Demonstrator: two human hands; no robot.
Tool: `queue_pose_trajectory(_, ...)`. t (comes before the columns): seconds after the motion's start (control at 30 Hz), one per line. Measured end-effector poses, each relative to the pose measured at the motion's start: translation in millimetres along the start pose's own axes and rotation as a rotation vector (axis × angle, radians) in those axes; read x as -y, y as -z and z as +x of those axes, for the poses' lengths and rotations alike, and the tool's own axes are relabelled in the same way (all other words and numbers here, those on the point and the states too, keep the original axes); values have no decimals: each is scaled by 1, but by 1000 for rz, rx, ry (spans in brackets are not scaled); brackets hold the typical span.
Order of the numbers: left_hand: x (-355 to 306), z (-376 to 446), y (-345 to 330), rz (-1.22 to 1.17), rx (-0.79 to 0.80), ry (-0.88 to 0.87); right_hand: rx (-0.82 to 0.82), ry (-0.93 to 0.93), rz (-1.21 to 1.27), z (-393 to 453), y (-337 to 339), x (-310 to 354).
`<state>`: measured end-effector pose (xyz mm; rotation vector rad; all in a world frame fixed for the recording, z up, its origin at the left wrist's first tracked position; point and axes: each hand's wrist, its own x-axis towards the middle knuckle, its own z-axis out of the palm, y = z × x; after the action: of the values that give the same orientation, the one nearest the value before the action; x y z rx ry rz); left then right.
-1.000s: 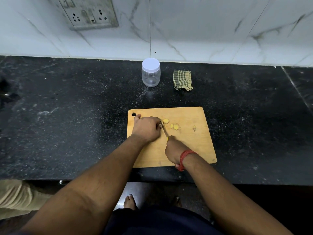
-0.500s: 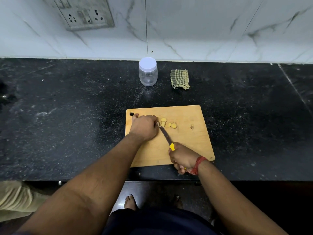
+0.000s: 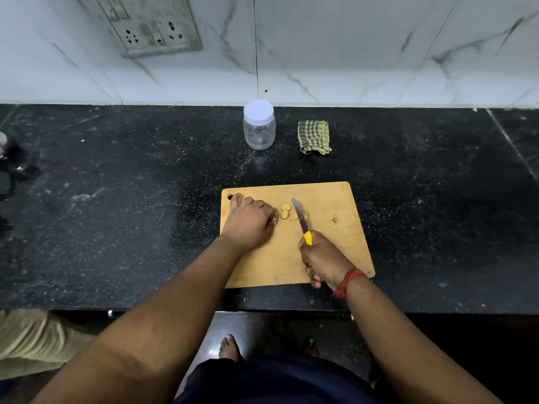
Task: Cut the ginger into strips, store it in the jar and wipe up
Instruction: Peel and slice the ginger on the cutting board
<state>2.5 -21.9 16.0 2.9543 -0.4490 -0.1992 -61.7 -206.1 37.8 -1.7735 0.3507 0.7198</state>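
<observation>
A wooden cutting board (image 3: pixel 326 258) lies on the black counter. My left hand (image 3: pixel 250 223) rests curled on the board's left part, its fingers bent over a piece of ginger that is mostly hidden. Yellow ginger slices (image 3: pixel 285 210) lie just right of its fingertips. My right hand (image 3: pixel 323 259) grips the yellow handle of a knife (image 3: pixel 300 218); the blade points away from me, lying over more slices to the right of the first ones. A small ginger scrap (image 3: pixel 334 219) lies further right.
A clear plastic jar (image 3: pixel 259 125) with a white lid stands behind the board near the wall. A folded checked cloth (image 3: pixel 313 137) lies to its right. A socket panel (image 3: pixel 148 24) is on the marble wall. The counter edge runs just below the board.
My right hand has pulled the knife away from my left fingertips and moved it rightward; the blade now sits right of the first slices. The left hand has stayed put.
</observation>
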Motion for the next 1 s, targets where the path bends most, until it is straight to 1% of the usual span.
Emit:
queue_pose_trajectory(0.2,5,-3,-2,-10,-12,33,-3,13,-45,6,-4,1)
queue_pose_trajectory(0.4,2,1,-9,-44,-58,92,-37,3,-1,10,-5,5)
queue_pose_trajectory(0.63,-7,7,-10,-65,-82,83,-90,5,82,11,0,11)
queue_pose_trajectory(0.83,0,0,-12,-49,-193,74,-91,6,94,12,3,12)
queue_pose_trajectory(0.93,8,-6,-13,-103,-284,97,-89,8,91,13,1,14)
queue_pose_trajectory(1.0,13,-11,-14,-127,-315,112,-86,13,91,13,1,16)
